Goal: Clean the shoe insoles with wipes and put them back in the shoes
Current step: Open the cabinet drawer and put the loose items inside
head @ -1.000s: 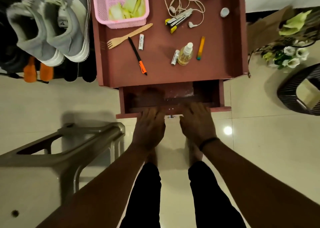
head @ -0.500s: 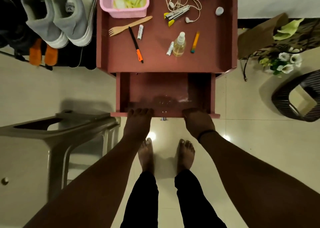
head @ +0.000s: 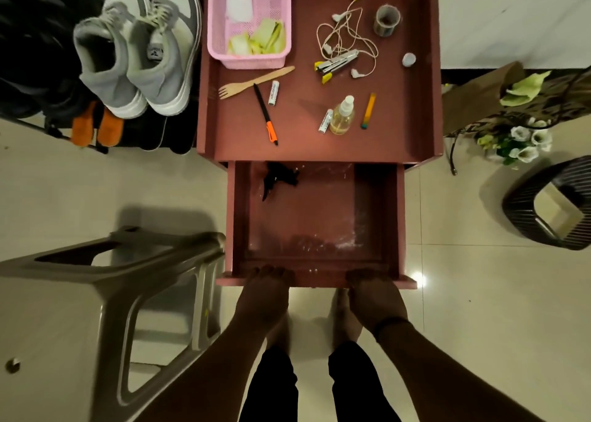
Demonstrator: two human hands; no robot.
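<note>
The front edge of the drawer [head: 315,280] is gripped by both hands, the left hand [head: 265,296] toward the left corner and the right hand [head: 375,298] toward the right, fingers curled over the lip; the two-handed hold probably serves to keep the drawer square on its runners. The drawer is pulled well out, presumably so that wipes can be sought, yet only a black crumpled item [head: 279,178] is seen near its back left. Beyond, on the counter [head: 399,127], a pen [head: 265,114], a wooden fork [head: 254,82] and a spray bottle [head: 342,116] are laid loose, and a pink basket [head: 249,61] holds pale sheets, possibly the wipes. The grey shoes [head: 137,56] are kept on a rack left of the counter; whether the insoles are inside cannot be told.
</note>
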